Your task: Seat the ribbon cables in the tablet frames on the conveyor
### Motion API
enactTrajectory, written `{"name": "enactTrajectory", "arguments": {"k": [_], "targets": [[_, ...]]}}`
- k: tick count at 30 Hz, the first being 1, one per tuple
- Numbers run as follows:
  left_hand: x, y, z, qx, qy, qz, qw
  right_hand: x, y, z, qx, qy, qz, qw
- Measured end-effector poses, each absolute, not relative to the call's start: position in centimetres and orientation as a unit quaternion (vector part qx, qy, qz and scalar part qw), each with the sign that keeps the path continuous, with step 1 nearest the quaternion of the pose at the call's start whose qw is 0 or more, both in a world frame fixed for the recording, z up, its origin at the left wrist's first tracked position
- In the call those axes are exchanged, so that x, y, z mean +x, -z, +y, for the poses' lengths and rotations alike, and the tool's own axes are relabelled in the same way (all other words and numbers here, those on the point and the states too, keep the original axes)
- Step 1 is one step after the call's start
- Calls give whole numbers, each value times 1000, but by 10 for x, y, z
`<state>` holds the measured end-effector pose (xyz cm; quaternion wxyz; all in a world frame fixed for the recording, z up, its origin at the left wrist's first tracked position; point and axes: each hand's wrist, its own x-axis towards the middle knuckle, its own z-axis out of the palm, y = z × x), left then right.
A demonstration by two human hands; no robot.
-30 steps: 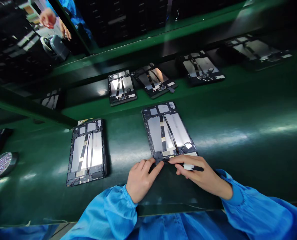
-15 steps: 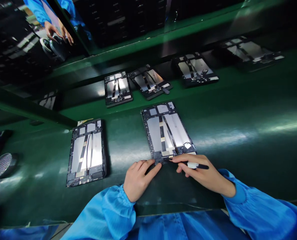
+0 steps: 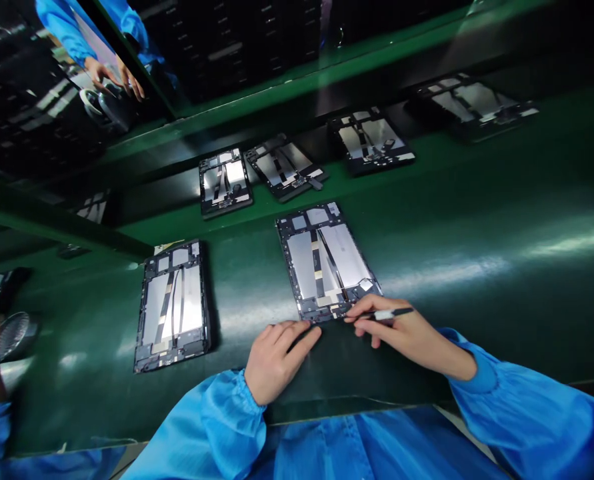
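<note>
No text, label, brand or number is legible on the opened tablets (image 3: 327, 263) or elsewhere.

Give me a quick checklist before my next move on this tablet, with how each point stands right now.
1. Grip: right hand holds the tool: ok.
2. Tip: at the tablet's near edge: ok.
3. Support: left hand touches that edge: ok.
4. Seating: tablet flat on the belt: ok.
5. Clearance: second tablet apart from both hands: ok.
6. Part under the tip: cannot tell.
</note>
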<state>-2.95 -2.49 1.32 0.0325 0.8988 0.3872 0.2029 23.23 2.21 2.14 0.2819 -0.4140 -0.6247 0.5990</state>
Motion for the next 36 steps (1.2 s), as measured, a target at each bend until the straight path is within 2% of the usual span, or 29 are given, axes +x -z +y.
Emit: {"name": "enactTrajectory", "arguments": {"k": [5, 9, 13, 17, 20, 23, 28, 36], "targets": [[-3, -17, -32, 941, -162, 292, 54, 255, -17, 16, -468, -543, -660, 226], [6, -13, -30, 950, -130, 278, 45, 254, -17, 14, -459, -483, -714, 215], [4, -11, -29, 950, -126, 282, 47, 249, -16, 14, -441, -478, -731, 206], [6, -12, -31, 948, -135, 286, 45, 250, -19, 17, -451, -534, -684, 211], [4, -15, -31, 944, -153, 289, 48, 249, -28, 27, -450, -604, -599, 272], [-5, -18, -27, 930, -182, 316, 47, 237, -36, 44, -450, -618, -561, 318], [-27, -17, -15, 884, -233, 406, 14, 204, -34, 69, -435, -662, -549, 268], [-32, -8, -13, 878, -242, 414, 10, 190, -26, 77, -441, -657, -575, 208]]}}
